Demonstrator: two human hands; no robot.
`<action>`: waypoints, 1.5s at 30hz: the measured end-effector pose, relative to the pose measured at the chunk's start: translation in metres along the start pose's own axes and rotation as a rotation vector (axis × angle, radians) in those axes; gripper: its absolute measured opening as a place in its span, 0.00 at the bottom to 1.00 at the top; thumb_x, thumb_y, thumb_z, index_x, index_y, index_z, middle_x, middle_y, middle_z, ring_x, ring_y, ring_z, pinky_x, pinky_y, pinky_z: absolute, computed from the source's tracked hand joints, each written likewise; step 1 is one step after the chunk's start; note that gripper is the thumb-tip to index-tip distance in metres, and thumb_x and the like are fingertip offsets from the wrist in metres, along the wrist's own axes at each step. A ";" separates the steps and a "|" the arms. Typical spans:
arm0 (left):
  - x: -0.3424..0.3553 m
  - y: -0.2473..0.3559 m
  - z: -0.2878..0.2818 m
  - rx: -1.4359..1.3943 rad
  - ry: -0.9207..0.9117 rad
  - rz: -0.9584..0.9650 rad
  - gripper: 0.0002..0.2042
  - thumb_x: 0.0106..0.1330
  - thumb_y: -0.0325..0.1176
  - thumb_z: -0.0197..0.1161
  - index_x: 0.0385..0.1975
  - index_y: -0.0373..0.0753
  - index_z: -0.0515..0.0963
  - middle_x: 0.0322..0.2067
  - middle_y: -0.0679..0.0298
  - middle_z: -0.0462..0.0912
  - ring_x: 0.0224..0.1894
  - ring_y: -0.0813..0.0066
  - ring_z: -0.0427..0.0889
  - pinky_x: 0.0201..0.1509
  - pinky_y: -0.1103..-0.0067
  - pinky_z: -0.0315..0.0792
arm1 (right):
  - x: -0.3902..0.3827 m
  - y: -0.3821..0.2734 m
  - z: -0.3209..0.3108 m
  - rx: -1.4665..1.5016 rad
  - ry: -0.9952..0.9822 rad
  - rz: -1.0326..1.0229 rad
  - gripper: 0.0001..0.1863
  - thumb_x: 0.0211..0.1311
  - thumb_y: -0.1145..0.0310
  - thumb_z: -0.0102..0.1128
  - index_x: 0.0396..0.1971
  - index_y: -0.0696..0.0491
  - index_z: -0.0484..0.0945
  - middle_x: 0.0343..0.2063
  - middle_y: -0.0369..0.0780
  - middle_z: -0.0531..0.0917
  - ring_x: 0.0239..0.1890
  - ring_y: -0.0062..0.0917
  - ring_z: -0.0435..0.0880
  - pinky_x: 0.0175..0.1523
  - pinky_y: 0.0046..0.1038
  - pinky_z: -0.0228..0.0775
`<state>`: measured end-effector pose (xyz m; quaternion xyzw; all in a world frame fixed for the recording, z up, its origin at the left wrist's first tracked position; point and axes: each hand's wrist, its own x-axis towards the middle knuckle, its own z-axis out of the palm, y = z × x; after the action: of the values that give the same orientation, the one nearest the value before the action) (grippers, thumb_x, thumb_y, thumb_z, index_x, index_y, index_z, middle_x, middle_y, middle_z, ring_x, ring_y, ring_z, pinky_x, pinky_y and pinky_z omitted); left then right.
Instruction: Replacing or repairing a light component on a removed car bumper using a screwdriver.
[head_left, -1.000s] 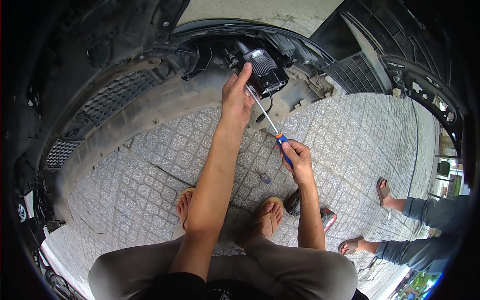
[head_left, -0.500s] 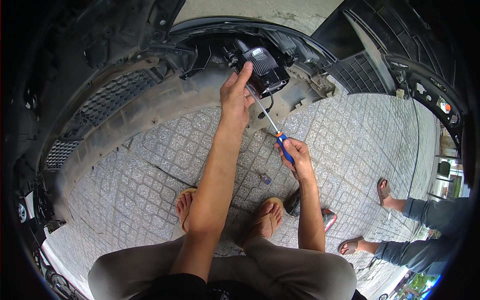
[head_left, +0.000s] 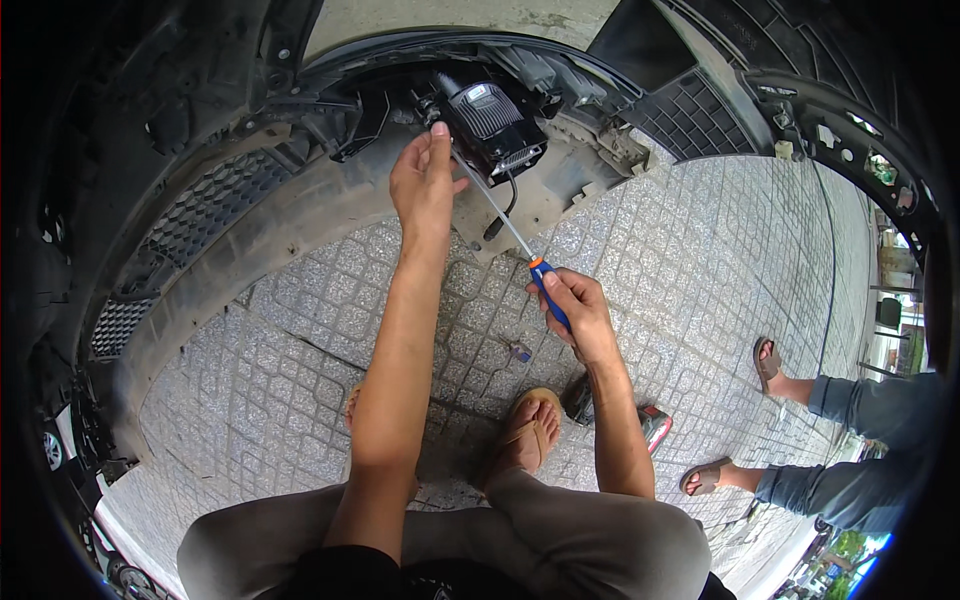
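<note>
My right hand (head_left: pixel 575 310) is wrapped round the blue and orange handle of a long screwdriver (head_left: pixel 508 222). Its steel shaft slants up and left to my left hand (head_left: pixel 425 185), where the tip is hard to see. The left thumb points up beside a small mount (head_left: pixel 430 107), its fingers curled in behind; what they hold is hidden. Just right of these fingers sits a black box-shaped unit with a ribbed back (head_left: pixel 487 112), fixed inside a car bumper (head_left: pixel 330 200). A short black cable with a plug (head_left: pixel 495 228) hangs from the unit.
Honeycomb grille mesh (head_left: pixel 215 205) runs along the bumper's left side. A small blue-marked item (head_left: pixel 520 352) lies on the paving (head_left: pixel 300 310). Beside my right forearm is a black and red tool (head_left: pixel 655 425). Another person's sandalled feet (head_left: pixel 707 477) stand at the right.
In the picture, the unit, both hands and the screwdriver sit further left than before. The screwdriver remains in my right hand, and my left fingers stay by the mount.
</note>
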<state>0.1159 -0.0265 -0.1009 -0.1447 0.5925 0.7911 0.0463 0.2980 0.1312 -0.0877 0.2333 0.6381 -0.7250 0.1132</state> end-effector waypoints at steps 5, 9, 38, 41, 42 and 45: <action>0.017 0.027 -0.046 0.814 0.220 0.851 0.24 0.65 0.37 0.69 0.60 0.37 0.76 0.58 0.53 0.78 0.58 0.57 0.77 0.58 0.61 0.72 | -0.006 -0.008 0.009 -0.448 0.113 -0.087 0.14 0.61 0.63 0.72 0.34 0.58 0.79 0.20 0.30 0.75 0.22 0.13 0.67 0.28 0.24 0.59; 0.017 0.087 -0.030 1.312 0.058 1.341 0.39 0.57 0.31 0.74 0.71 0.47 0.64 0.69 0.57 0.67 0.72 0.52 0.62 0.75 0.52 0.51 | -0.011 -0.010 0.018 -0.290 0.167 -0.155 0.15 0.57 0.71 0.73 0.38 0.57 0.75 0.22 0.32 0.78 0.26 0.13 0.71 0.31 0.20 0.61; 0.071 0.094 -0.032 1.583 -0.171 1.397 0.65 0.33 0.44 0.87 0.77 0.55 0.53 0.66 0.52 0.64 0.67 0.51 0.63 0.66 0.54 0.55 | -0.022 -0.024 0.031 -0.204 0.150 -0.053 0.16 0.63 0.62 0.71 0.32 0.57 0.75 0.21 0.34 0.79 0.19 0.19 0.72 0.27 0.28 0.68; 0.072 0.093 -0.033 1.571 -0.185 1.399 0.65 0.33 0.44 0.87 0.77 0.55 0.52 0.66 0.52 0.64 0.67 0.51 0.63 0.66 0.54 0.55 | -0.024 -0.023 0.038 -0.149 0.249 -0.057 0.16 0.61 0.64 0.73 0.31 0.57 0.74 0.20 0.35 0.79 0.19 0.20 0.76 0.27 0.29 0.69; 0.072 0.092 -0.033 1.560 -0.197 1.400 0.64 0.34 0.44 0.87 0.77 0.55 0.52 0.66 0.52 0.63 0.67 0.51 0.63 0.66 0.53 0.55 | -0.026 -0.024 0.039 -0.094 0.265 -0.027 0.16 0.61 0.64 0.73 0.31 0.57 0.74 0.19 0.36 0.80 0.18 0.22 0.78 0.26 0.30 0.69; 0.073 0.093 -0.034 1.550 -0.192 1.431 0.63 0.34 0.44 0.87 0.77 0.56 0.53 0.66 0.53 0.64 0.67 0.52 0.62 0.66 0.53 0.55 | -0.032 -0.027 0.044 -0.273 0.329 -0.118 0.15 0.63 0.63 0.71 0.32 0.58 0.76 0.17 0.38 0.81 0.18 0.25 0.81 0.26 0.33 0.70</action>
<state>0.0294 -0.0933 -0.0441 0.3704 0.8764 0.0481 -0.3041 0.3042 0.0878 -0.0455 0.2932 0.7527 -0.5894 -0.0043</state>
